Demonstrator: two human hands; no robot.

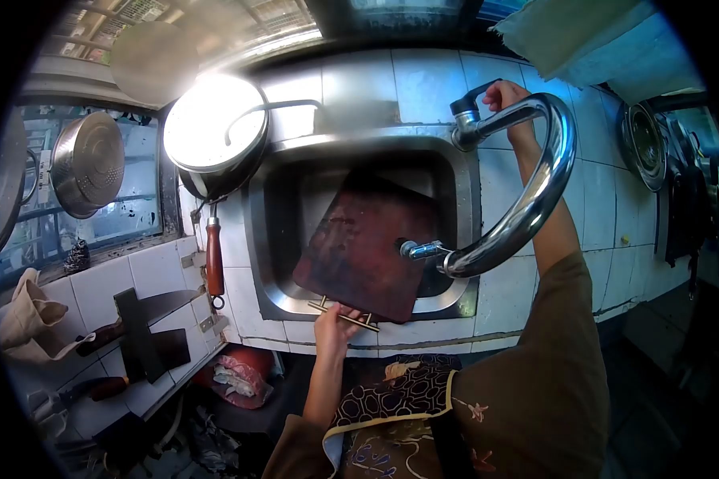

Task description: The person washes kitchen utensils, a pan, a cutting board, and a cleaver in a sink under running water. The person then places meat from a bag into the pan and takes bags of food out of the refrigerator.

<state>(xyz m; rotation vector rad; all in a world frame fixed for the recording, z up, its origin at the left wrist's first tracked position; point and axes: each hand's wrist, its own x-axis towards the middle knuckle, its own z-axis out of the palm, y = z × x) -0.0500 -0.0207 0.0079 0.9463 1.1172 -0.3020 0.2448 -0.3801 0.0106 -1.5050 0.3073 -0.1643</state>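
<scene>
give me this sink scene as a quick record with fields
place: metal sink in a white-tiled counter
in sink: dark red board, near edge over the rim
left hand: on the brass-coloured handle at the board's near edge
right hand: at the faucet lever
faucet: curved chrome spout, its end above the board
left side: knife, perforated metal pan

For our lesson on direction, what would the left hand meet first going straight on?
Past the metal handle at its fingers, the left hand likely meets the dark red board first, though depth is unclear.
</scene>
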